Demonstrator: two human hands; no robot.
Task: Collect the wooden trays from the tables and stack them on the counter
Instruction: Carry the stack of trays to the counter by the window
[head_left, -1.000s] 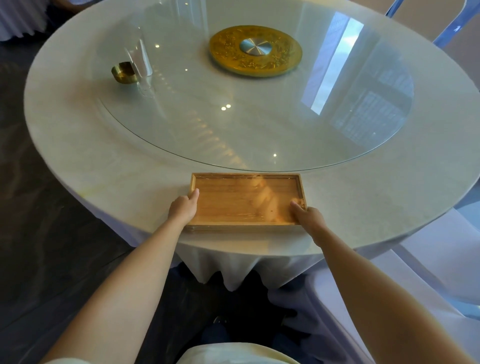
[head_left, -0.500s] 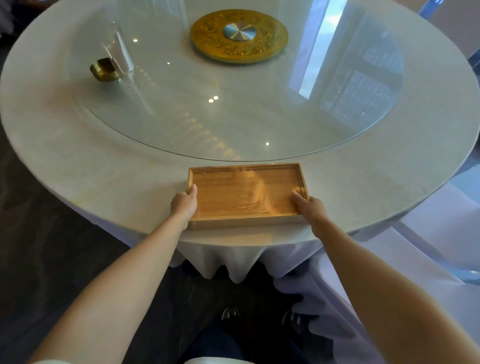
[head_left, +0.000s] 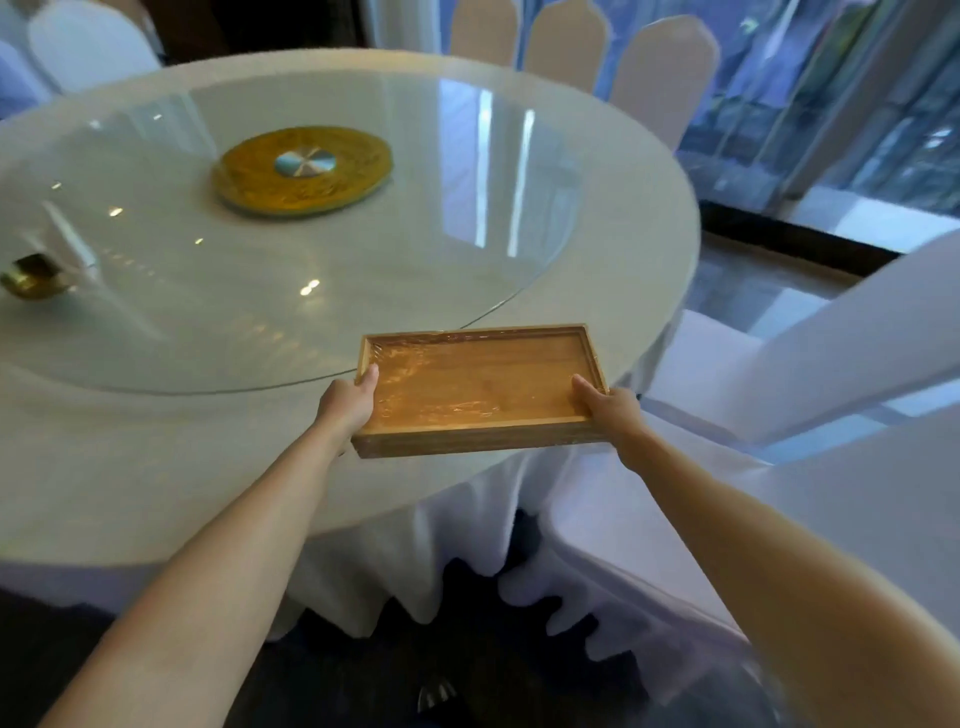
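tray (head_left: 478, 387) gripped at both short edges by left hand (head_left: 347, 402) and right hand (head_left: 613, 410), over table (head_left: 156, 467) rim.

The wooden tray (head_left: 480, 387) is a warm honey brown with a fine straight grain and pale glints on its floor. At ten o'clock from it lies a gold disc (head_left: 304, 171), its face patterned in darker gold, with a silver-grey hub in the middle. The round table (head_left: 130, 467) is creamy white under a clear glass top (head_left: 363, 249) streaked with white reflections. At nine o'clock sits a small brassy gold bowl (head_left: 32, 278). The tablecloth skirt (head_left: 374, 577) and the chair covers (head_left: 810, 364) at three o'clock are white, tinged lilac in shade.
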